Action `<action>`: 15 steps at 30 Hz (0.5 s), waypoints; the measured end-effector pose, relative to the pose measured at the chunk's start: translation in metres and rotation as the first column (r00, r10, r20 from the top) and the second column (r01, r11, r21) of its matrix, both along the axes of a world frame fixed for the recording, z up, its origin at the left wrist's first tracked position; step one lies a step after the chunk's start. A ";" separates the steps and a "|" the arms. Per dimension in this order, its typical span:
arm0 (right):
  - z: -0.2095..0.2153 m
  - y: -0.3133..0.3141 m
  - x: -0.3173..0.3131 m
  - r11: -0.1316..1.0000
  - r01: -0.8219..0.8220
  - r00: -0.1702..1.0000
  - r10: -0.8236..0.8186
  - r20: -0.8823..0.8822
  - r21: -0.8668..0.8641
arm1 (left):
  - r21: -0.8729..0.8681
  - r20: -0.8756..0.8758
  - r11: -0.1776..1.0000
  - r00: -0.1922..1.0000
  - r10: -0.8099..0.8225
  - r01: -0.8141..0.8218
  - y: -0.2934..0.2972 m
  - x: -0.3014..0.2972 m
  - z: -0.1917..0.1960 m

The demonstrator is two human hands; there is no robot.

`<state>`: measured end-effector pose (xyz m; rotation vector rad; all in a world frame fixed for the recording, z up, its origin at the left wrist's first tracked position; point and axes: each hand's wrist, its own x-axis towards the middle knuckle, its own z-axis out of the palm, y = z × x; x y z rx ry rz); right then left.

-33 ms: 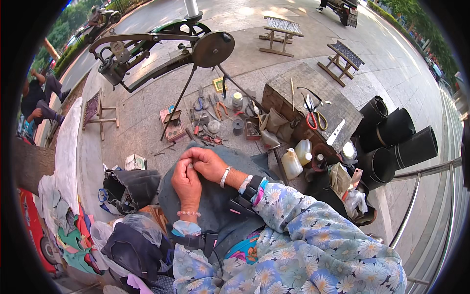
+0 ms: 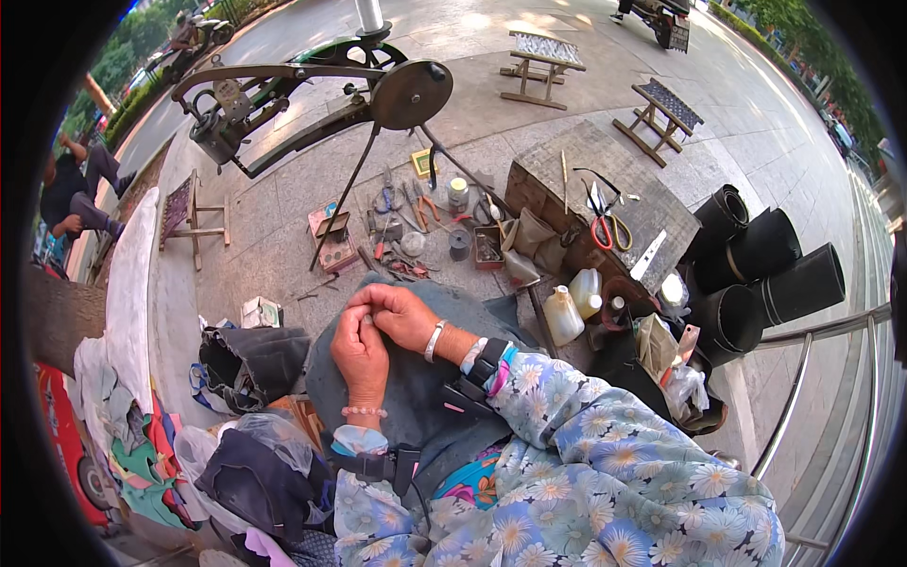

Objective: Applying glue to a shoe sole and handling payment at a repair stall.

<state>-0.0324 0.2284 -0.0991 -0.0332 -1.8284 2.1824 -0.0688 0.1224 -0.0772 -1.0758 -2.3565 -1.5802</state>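
My left hand (image 2: 360, 359) and my right hand (image 2: 404, 319) meet above the dark grey cloth (image 2: 444, 378) spread over my lap. Both have their fingers curled in and pressed together, thumbs close to each other. Anything between the fingertips is too small or too hidden to make out. Beyond the hands, pliers (image 2: 416, 206), a round tin (image 2: 458, 196), a small dark spool (image 2: 459, 245) and several other hand tools lie on the paving. An open red box (image 2: 333, 248) sits to their left.
A hand-cranked sewing machine (image 2: 312, 94) stands ahead on thin legs. Scissors (image 2: 609, 227) lie on a worn wooden box (image 2: 567, 170) to the right, with plastic bottles (image 2: 564, 317) and black rolls (image 2: 765, 248) close by. A dark bag (image 2: 255, 364) and cloth scraps (image 2: 142, 463) are left.
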 end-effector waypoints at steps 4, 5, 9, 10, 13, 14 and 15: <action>0.000 0.000 0.000 0.999 -0.003 1.000 0.003 -0.007 -0.039 | -0.004 -0.016 1.000 1.000 0.001 -0.001 0.001 -0.001 -0.001; 0.000 0.001 0.001 1.000 0.005 1.000 -0.005 -0.008 -0.022 | -0.004 -0.014 1.000 1.000 -0.002 0.002 0.002 0.000 -0.001; 0.001 0.001 0.002 1.000 0.007 1.000 -0.008 -0.025 -0.020 | -0.005 -0.022 1.000 1.000 -0.007 0.007 0.002 0.001 0.002; 0.000 0.001 0.001 1.000 0.006 1.000 -0.007 -0.025 -0.020 | -0.006 -0.023 1.000 1.000 -0.009 0.009 0.002 0.001 0.002; 0.000 0.000 0.000 1.000 0.014 0.999 -0.014 -0.030 0.010 | -0.009 -0.027 1.000 1.000 -0.004 0.004 0.001 0.000 0.001; 0.000 0.000 0.000 1.000 0.007 1.000 -0.007 -0.030 0.001 | -0.010 -0.027 1.000 1.000 -0.003 0.002 0.000 0.000 0.002; 0.000 -0.001 -0.001 1.000 0.001 1.000 -0.001 -0.031 -0.008 | -0.017 -0.028 1.000 1.000 0.002 -0.002 0.000 0.001 0.004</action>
